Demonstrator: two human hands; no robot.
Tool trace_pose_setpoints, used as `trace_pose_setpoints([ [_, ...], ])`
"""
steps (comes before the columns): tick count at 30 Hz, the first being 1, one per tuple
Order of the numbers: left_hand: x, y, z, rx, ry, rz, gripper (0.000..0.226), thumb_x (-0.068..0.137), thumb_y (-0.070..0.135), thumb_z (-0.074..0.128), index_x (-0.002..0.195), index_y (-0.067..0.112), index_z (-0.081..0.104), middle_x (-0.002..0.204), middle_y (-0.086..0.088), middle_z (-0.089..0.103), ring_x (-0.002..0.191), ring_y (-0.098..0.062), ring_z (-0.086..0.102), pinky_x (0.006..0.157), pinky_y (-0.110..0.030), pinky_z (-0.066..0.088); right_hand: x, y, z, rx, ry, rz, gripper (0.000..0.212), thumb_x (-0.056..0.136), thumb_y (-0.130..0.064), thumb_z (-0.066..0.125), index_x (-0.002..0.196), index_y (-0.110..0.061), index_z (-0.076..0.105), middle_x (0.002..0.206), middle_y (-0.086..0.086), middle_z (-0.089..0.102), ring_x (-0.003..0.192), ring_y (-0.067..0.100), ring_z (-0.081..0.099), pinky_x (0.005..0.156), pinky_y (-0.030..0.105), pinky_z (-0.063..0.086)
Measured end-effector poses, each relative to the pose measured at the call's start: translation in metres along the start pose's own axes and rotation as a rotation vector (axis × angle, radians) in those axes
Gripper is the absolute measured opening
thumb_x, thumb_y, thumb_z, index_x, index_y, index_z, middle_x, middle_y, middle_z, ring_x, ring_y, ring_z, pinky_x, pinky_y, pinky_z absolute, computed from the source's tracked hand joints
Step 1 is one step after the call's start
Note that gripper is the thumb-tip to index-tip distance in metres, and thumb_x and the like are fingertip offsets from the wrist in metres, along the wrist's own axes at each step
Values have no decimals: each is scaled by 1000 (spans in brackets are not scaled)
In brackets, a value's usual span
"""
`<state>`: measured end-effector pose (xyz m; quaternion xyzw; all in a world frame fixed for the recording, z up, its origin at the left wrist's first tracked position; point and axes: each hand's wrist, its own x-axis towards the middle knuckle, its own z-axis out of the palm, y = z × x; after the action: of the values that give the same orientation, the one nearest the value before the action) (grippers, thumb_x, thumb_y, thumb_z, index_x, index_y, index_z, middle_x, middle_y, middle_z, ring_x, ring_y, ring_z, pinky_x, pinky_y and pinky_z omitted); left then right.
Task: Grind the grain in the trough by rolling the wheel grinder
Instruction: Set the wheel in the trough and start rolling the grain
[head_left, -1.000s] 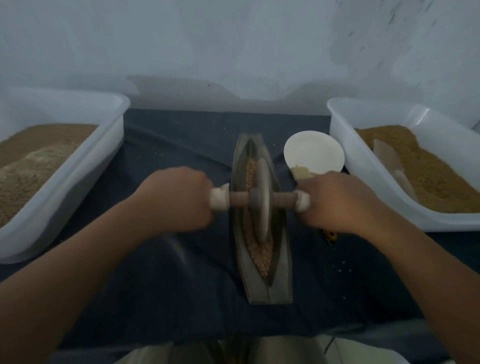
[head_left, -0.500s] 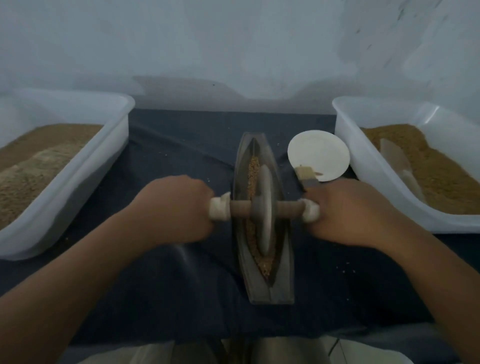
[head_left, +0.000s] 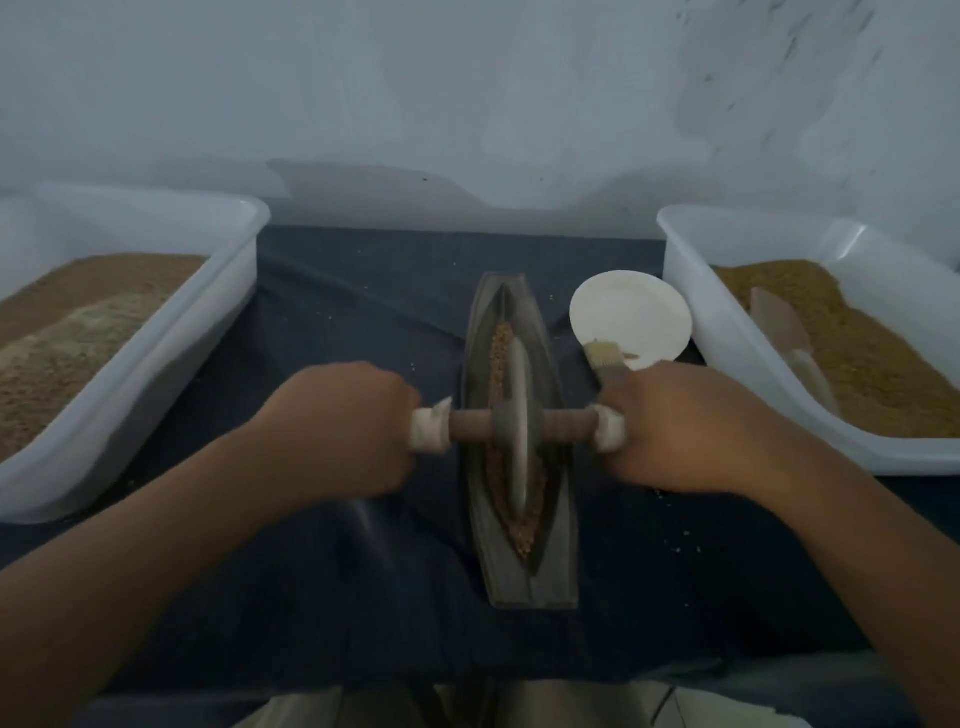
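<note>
Open cloth (head_left: 332, 613), hands (head_left: 337, 431) (head_left: 685, 431) seemingly round grinder (head_left: 513, 415)

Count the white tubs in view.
2: left tub sits left of the trough; right tub right of it, beside the plate. Both run past the frame edge; no others visible.

Dim, bluish, flat light; soft focus throughout; hands motion-blurred; wide-angle bending at edges; faint shadow on wall.
</note>
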<state>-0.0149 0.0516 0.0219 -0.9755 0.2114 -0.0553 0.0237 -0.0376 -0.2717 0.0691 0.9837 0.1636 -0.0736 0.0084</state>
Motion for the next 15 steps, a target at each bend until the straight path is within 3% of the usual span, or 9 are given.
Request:
trace_pose_setpoints([
  [2, 17, -2, -1, -2, -27, -45, 24, 65, 50, 58, 62, 28, 51, 57, 11, 50, 50, -10, 46, 47, -23, 29, 18, -1, 1, -50, 47, 46, 19, 86, -45, 63, 73, -33, 59, 69, -9, 61, 61, 4, 56, 51, 25, 36],
  [5, 73, -8, -13, -25, -40, -148, 27, 71, 48, 62, 67, 22, 55, 69, 7, 60, 66, -24, 60, 59, -30, 47, 68, -4, -4, -95, 195, 179, 22, 92, -34, 63, 72, -26, 58, 73, -4, 61, 68, 15, 60, 63, 35, 50],
  [9, 101, -10, -24, -107, -111, -204, 25, 79, 41, 68, 74, 19, 57, 83, -1, 65, 78, -28, 64, 74, -38, 58, 96, -3, -19, -197, 318, 195, 23, 89, -31, 65, 71, -24, 54, 70, -2, 55, 62, 16, 53, 53, 30, 33],
  [10, 92, -9, -24, -114, -138, -194, 25, 79, 40, 68, 73, 19, 57, 82, -1, 66, 76, -27, 63, 73, -37, 57, 91, -5, -19, -186, 311, 171, 22, 90, -32, 64, 71, -25, 55, 70, -3, 56, 64, 16, 56, 54, 30, 36],
  [12, 58, -5, -19, -122, -150, -136, 24, 75, 41, 67, 68, 21, 56, 72, 4, 63, 66, -22, 61, 61, -31, 51, 66, -6, -14, -117, 209, 107, 20, 92, -33, 64, 73, -27, 59, 73, -6, 60, 70, 14, 61, 62, 33, 48],
  [15, -4, 7, -12, -21, 46, 26, 26, 61, 45, 61, 55, 27, 43, 48, 11, 43, 42, -3, 39, 43, -18, 23, 6, -6, -4, 4, -13, 29, 20, 80, -51, 61, 71, -34, 62, 68, -10, 63, 63, 3, 59, 55, 25, 44],
])
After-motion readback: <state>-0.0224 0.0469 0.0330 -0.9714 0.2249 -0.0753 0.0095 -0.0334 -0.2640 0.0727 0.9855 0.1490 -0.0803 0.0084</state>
